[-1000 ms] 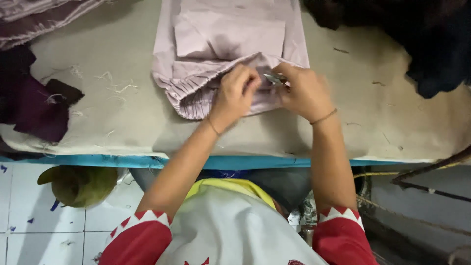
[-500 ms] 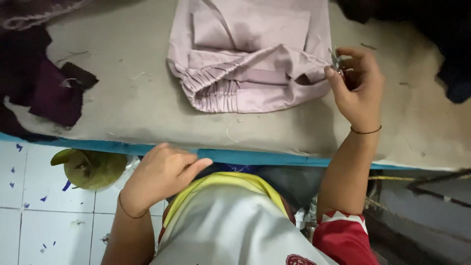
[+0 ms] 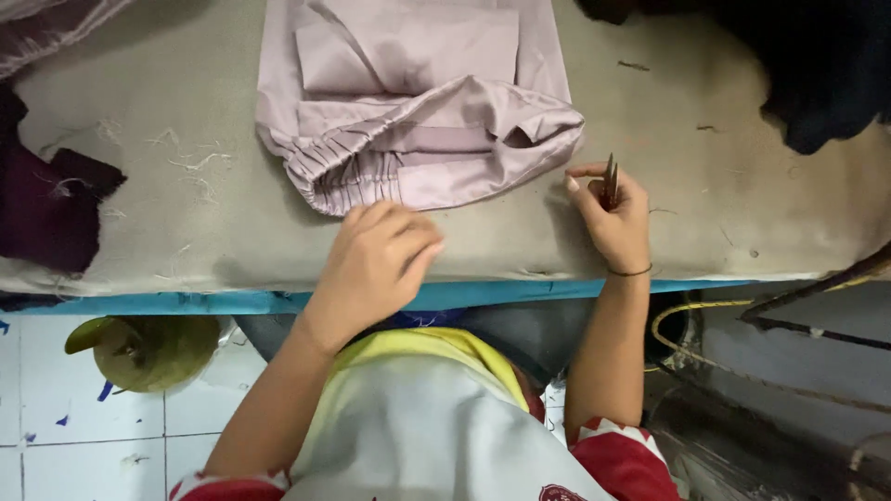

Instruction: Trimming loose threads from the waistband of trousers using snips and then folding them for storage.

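Note:
A pale lilac garment with a gathered elastic waistband lies folded on the beige table. My left hand hovers just in front of the waistband, fingers loosely curled and holding nothing. My right hand rests on the table to the right of the garment, clear of the cloth. It grips a small pair of metal thread snips, points upward.
Dark maroon cloth lies at the table's left edge and dark fabric at the far right. Loose thread scraps dot the tabletop. Below the blue table edge are a tiled floor, a green object and cables.
Both hands left the waistband. The left dropped below the table edge, then rose again near the garment. The right moved to the right with the snips and settled on the table.

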